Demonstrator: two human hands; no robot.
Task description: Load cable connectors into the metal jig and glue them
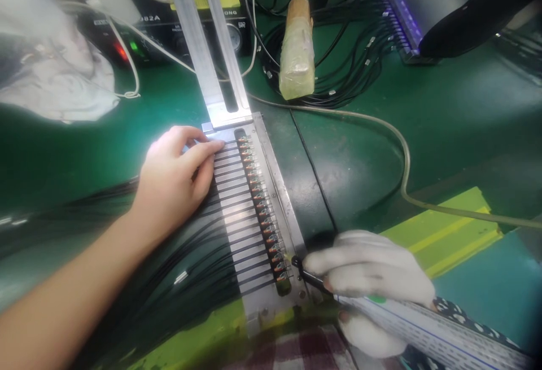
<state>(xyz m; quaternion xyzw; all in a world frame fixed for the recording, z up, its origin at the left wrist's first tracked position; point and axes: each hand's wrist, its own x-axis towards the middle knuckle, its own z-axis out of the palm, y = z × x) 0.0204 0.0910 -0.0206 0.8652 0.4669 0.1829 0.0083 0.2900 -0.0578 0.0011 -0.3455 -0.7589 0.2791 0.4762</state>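
A long metal fixture (237, 212) lies across the bench, holding a row of thin black cables (243, 246) side by side. Their stripped ends, with small copper-coloured and clear parts (265, 212), sit over a dark slot. My bare left hand (180, 166) is at the fixture's far end, its bent fingers closed at the topmost cable; the thumb side is partly hidden. In its white glove with bare fingertips, my right hand (372, 285) grips a dispensing syringe (406, 319) with a printed white label. The syringe's black tip points at the cable ends near the fixture's close end.
Behind stands a black control box (169, 31) with red and green lights. A tape-wrapped block (297, 48) rests before coiled cables. A purple-lit device (406, 20) is at back right. Another person's white glove (55, 76) shows at left. Yellow-green strips (449, 231) and a pale hose (381, 121) lie right.
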